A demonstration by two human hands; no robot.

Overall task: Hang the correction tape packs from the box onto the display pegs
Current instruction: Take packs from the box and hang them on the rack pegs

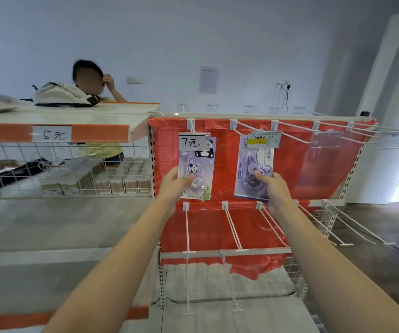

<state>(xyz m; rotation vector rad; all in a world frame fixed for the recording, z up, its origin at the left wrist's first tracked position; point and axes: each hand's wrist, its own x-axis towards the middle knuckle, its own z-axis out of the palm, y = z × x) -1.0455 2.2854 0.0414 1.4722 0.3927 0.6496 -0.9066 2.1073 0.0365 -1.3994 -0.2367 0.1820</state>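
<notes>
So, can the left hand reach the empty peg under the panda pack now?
Probably not yet: the left hand grips the panda pack. The peg below it hangs bare and unobstructed.

The display rack (287, 164) has a red backing and white pegs (292, 134) along its top edge. 2 correction tape packs hang there: a panda pack (199, 162) near the left edge and a grey pack (253, 169) just beside it.
</notes>
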